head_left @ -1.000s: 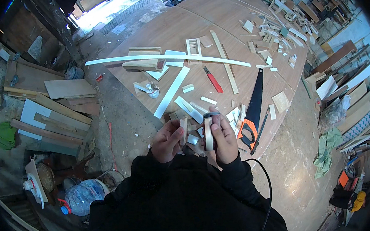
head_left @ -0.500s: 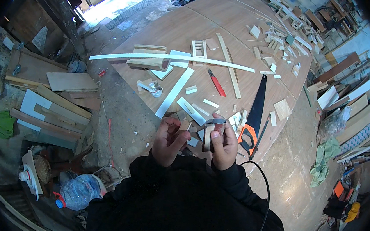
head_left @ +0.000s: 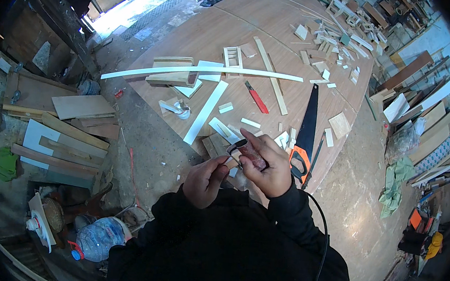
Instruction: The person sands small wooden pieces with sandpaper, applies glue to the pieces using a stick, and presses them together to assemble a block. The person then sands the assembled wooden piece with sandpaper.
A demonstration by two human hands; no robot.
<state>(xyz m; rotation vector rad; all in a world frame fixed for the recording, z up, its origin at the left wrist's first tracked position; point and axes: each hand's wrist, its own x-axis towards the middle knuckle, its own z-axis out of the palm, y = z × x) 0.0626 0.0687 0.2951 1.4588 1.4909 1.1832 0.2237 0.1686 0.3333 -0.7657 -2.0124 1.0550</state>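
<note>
While both hands are close together at the lower middle of the frame, a small light wooden piece (head_left: 236,156) sits between their fingertips. I see the left hand (head_left: 204,181) pinching thumb against forefinger at its near edge, though the fingers hide much of it. The right hand (head_left: 272,168) is curled around a reddish-brown roll of sandpaper (head_left: 251,154), its thumb close to the wood. I'd judge this to be the smoothing step, with the paper being set against the wood; the next move calls for a firm left pinch and light, even pressure, fingertips clear of the paper.

Beyond, on the desk (head_left: 191,41), a red knife (head_left: 257,98) lies at the centre, a saw (head_left: 309,121) right of it, and a long pale strip (head_left: 204,70) across the upper middle. Wood scraps (head_left: 345,50) crowd the upper right.
</note>
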